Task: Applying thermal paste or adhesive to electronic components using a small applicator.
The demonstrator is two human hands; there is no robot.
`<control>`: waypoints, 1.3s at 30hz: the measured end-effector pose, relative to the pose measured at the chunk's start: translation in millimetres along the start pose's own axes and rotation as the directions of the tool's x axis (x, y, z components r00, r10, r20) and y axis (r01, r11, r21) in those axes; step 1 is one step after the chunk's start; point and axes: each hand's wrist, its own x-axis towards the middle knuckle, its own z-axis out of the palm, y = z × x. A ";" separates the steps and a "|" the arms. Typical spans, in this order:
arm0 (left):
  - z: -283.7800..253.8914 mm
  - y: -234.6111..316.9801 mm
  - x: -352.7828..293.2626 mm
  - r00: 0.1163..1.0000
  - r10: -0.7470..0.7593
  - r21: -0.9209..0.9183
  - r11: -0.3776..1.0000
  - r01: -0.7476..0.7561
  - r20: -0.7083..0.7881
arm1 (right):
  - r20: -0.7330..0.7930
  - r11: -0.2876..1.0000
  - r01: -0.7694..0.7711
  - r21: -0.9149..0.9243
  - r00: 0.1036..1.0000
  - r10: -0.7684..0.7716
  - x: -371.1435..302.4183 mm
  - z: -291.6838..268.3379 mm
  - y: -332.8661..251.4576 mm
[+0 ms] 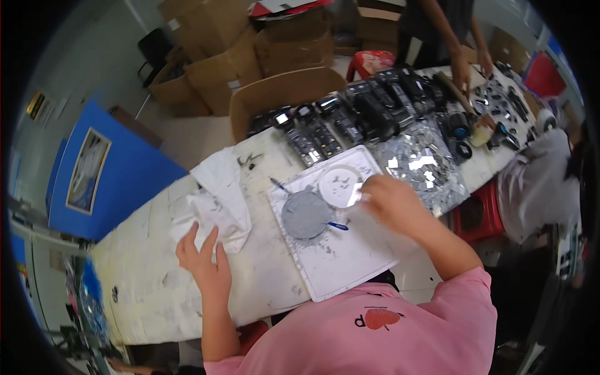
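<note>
My right hand [392, 203] is closed in a pinch on a small shiny flat piece [355, 195], over the edge of a round white dish [326, 187] that holds a few small grey bits. Beside that dish lies a round grey, paste-like disc [305, 215]. A blue pen-like tool [338, 226] rests at the disc's right edge, and a second thin blue tool [277, 184] at its upper left. All sit on a white tray [337, 275] with grey smudges. My left hand [205, 259], fingers spread and holding nothing, hovers by a crumpled white cloth [228, 212].
Beyond the tray stand rows of black devices [369, 109] and an open cardboard box [287, 84]. A clear bag of shiny pieces [422, 165] lies to the right. Across the table, another person's hands [462, 72] reach among small parts. A blue panel [119, 169] rises at left.
</note>
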 end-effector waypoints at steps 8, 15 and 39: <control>1.5 40.1 -9.4 0.972 0.177 -0.340 0.933 -0.116 0.155 | -0.101 0.763 -0.503 -0.406 0.855 0.509 -36.2 -33.4 110.8; 87.1 119.4 77.1 0.884 0.069 -0.767 0.531 0.360 0.463 | -0.110 0.761 -0.548 -0.347 0.829 0.548 -40.6 -23.0 117.8; 45.4 91.4 112.9 0.843 0.081 -0.732 -0.456 0.506 0.532 | -0.083 0.818 -0.518 -0.250 0.853 0.515 -42.9 -28.3 127.7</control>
